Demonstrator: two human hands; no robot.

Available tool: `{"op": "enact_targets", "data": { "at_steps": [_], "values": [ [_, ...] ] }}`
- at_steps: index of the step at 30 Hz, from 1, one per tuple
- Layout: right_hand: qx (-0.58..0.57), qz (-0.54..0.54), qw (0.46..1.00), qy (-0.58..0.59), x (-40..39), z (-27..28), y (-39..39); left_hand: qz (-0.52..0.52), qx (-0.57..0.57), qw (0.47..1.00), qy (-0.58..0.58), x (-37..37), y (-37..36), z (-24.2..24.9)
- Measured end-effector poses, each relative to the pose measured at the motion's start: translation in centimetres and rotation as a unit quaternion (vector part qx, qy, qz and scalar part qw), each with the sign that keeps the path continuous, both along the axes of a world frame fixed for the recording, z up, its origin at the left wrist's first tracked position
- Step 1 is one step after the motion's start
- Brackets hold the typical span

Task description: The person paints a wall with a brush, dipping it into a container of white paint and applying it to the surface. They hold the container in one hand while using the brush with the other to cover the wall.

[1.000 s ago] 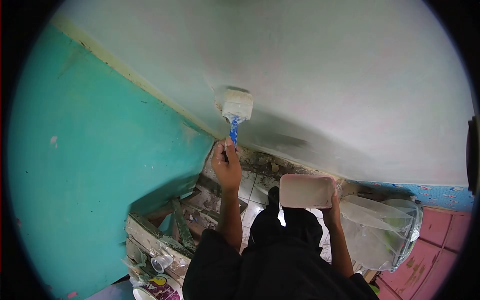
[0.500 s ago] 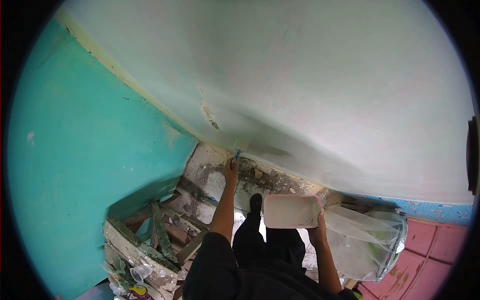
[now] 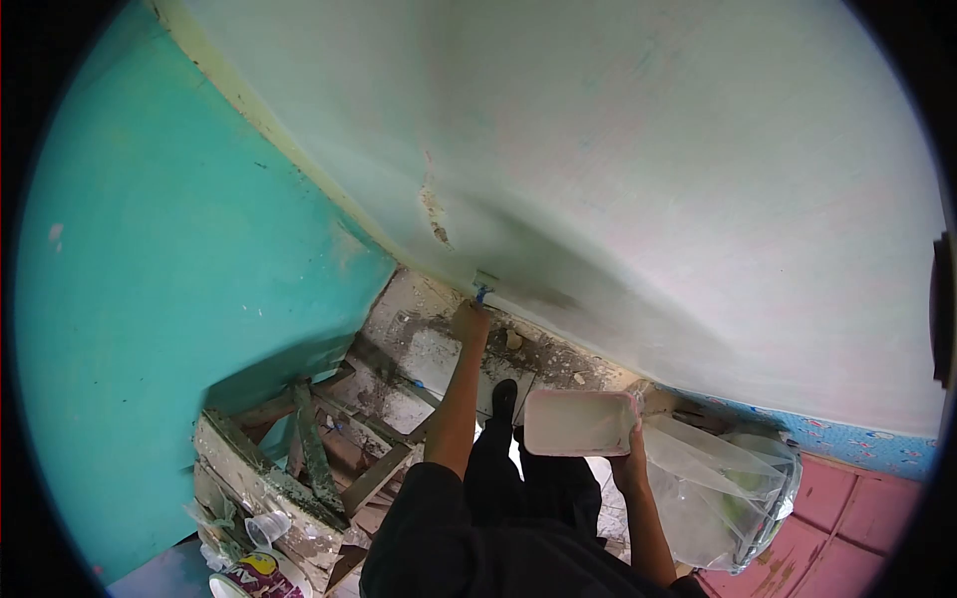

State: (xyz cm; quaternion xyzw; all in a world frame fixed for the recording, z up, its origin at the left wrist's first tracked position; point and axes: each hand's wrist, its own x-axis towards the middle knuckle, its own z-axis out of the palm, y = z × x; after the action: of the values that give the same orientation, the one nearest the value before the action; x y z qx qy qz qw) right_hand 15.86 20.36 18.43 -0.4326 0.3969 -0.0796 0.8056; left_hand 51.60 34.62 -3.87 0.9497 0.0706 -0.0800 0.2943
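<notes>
My left hand [image 3: 471, 320] is closed round the blue handle of a paintbrush [image 3: 482, 287]. The brush's wide pale head touches the whitish wall [image 3: 638, 189] low down, just above the floor. In my right hand [image 3: 628, 466] is a rectangular pinkish-white paint tub [image 3: 578, 453], gripped by its right side in front of my legs. Pale material shows inside it. Up and left of the brush, a chipped patch [image 3: 435, 214] marks the wall.
A turquoise wall [image 3: 179, 259] meets the whitish wall at the left. Broken wooden framing [image 3: 284, 508] stands low left, by a clear plastic cup [image 3: 267, 528]. A plastic-covered bundle [image 3: 713, 488] sits right of the tub. Debris lies on the floor [image 3: 424, 359] along the wall.
The brush and my left hand have shifted slightly right along the wall's lower edge. The view has turned a little. My right hand still holds the tub.
</notes>
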Motion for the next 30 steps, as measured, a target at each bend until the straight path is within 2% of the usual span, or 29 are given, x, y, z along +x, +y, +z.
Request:
{"op": "enact_targets", "data": {
  "at_steps": [3,6,10,12,15,19,24,27,30],
  "values": [
    [0.010,0.006,1.000,-0.005,0.6,-0.6,0.2,-0.034,-0.060,0.993,-0.096,-0.7,1.7,6.0],
    [0.004,0.019,1.000,-0.006,1.7,0.0,0.1,-0.062,-0.148,0.978,-0.136,-1.4,4.0,13.3],
    [0.004,0.029,0.999,-0.021,2.9,1.0,0.5,-0.050,-0.326,0.930,-0.161,-2.2,5.6,22.7],
    [0.002,0.032,0.999,-0.024,3.3,1.3,0.4,-0.043,-0.390,0.898,-0.198,-2.0,5.7,25.0],
    [-0.004,0.042,0.999,-0.032,3.5,1.3,0.5,-0.084,-0.431,0.864,-0.246,-0.6,5.0,24.5],
    [0.004,0.037,0.999,-0.023,2.6,0.5,0.1,-0.109,-0.357,0.912,-0.168,0.5,4.1,16.9],
    [0.008,0.038,0.999,-0.014,0.8,-2.0,-0.3,-0.056,-0.325,0.936,-0.123,-1.3,3.5,0.6],
    [-0.011,0.027,1.000,-0.011,0.9,-1.8,0.0,-0.054,-0.209,0.965,-0.150,-2.7,4.6,-8.5],
    [-0.002,0.032,0.999,-0.011,0.8,-2.1,0.0,0.009,-0.044,0.997,0.066,-3.0,4.6,-10.4]
  ]
}}
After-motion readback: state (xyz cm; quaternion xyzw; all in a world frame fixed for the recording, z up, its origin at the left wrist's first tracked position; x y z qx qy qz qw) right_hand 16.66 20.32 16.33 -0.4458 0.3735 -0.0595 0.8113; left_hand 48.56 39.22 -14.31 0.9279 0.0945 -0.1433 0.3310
